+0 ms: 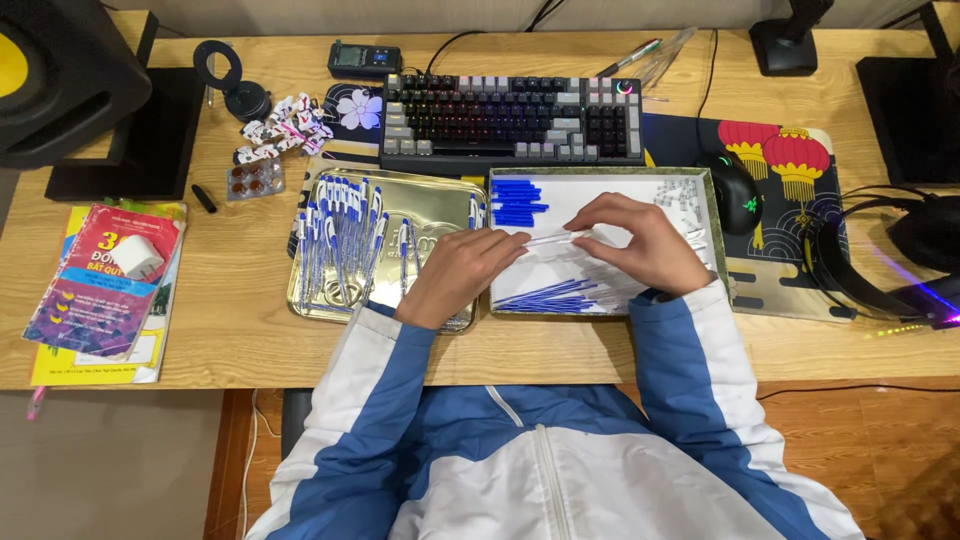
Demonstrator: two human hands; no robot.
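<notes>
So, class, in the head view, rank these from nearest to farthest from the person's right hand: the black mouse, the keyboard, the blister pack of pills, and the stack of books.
From the right hand:
1. Black mouse, just to its right on the patterned mat.
2. Keyboard, behind it, toward the desk's far edge.
3. Blister pack of pills, far to the left, past the gold tray.
4. Stack of books, at the desk's left edge.

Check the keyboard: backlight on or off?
On. The keyboard shows coloured light glowing between its keys, red to green to blue across the rows, plus a lit ring at its top right corner.
</notes>
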